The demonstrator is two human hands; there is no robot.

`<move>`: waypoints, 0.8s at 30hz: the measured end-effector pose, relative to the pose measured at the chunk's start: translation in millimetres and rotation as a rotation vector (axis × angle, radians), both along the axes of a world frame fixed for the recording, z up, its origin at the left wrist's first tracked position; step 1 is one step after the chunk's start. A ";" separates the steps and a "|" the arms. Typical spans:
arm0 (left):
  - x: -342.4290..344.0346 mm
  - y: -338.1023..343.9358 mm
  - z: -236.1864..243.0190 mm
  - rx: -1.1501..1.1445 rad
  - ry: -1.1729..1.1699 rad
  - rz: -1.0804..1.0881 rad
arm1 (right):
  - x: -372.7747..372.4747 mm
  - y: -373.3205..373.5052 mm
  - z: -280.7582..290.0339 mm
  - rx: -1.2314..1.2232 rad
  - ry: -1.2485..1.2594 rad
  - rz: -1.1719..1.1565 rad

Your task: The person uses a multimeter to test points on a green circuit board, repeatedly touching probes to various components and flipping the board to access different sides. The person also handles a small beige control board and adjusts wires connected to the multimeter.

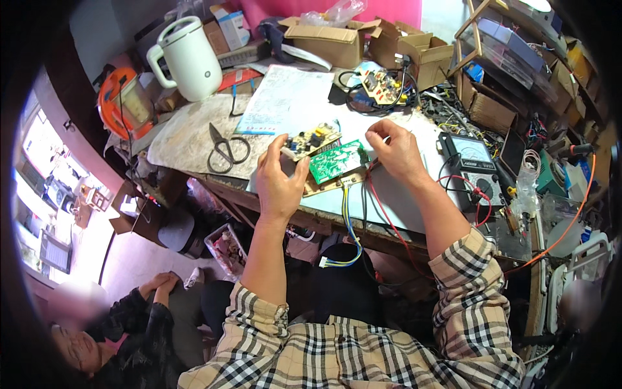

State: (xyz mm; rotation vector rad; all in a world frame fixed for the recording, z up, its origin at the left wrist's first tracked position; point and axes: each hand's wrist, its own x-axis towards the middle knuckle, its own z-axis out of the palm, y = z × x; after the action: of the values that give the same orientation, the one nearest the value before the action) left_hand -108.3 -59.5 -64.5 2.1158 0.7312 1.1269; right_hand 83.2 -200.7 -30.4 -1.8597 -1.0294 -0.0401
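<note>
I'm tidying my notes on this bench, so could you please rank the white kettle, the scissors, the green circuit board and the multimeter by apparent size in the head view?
1. White kettle
2. Multimeter
3. Scissors and green circuit board: they look alike, so no ranking.

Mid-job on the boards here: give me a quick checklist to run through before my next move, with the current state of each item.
1. Left hand grips the tan circuit board: ok.
2. Green circuit board lies on the bench, in full view: ok.
3. Right hand grip at the green board's edge: cannot tell.
4. Multimeter within reach, red lead attached: ok.
5. Scissors apart from both hands: ok.
6. Blue-yellow wire bundle dangles off the bench edge: not ok.
</note>
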 end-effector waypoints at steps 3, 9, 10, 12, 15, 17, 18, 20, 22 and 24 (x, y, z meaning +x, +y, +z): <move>4.5 4.1 -7.3 0.126 -0.073 0.000 | -0.4 -3.3 1.9 -0.071 -0.001 -0.011; 9.5 -1.6 -8.3 0.185 0.009 0.114 | 2.2 -5.3 -3.5 -0.114 -0.022 -0.050; 10.1 -0.7 -9.9 0.201 0.020 0.118 | 1.6 -4.8 -3.0 -0.113 -0.026 -0.054; 12.1 -1.0 -12.4 0.230 0.083 0.167 | 1.7 -6.5 -2.8 -0.116 -0.038 -0.070; 12.3 -3.3 -10.0 0.211 0.130 0.176 | 1.9 -7.4 -10.0 -0.073 -0.075 -0.070; 12.3 -7.4 -3.4 0.183 0.173 0.153 | 2.9 -9.7 -8.2 -0.074 -0.126 -0.089; 11.7 -6.3 -5.5 0.179 0.157 0.151 | -2.6 -7.9 -2.7 -0.087 -0.150 -0.103; 12.3 -2.6 -10.0 0.172 0.123 0.151 | -12.9 -4.1 14.9 -0.131 -0.219 -0.096; 13.3 -3.9 -9.7 0.167 0.109 0.135 | -16.7 -4.2 38.7 -0.192 -0.293 -0.071; 14.2 -4.1 -11.4 0.185 0.101 0.137 | -10.1 -1.1 56.8 -0.269 -0.372 -0.049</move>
State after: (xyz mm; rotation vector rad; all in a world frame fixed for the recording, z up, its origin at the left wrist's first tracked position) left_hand -94.1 -63.6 -75.8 2.3209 0.8592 1.2072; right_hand 73.1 -201.8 26.4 -2.1743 -1.2920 -0.2992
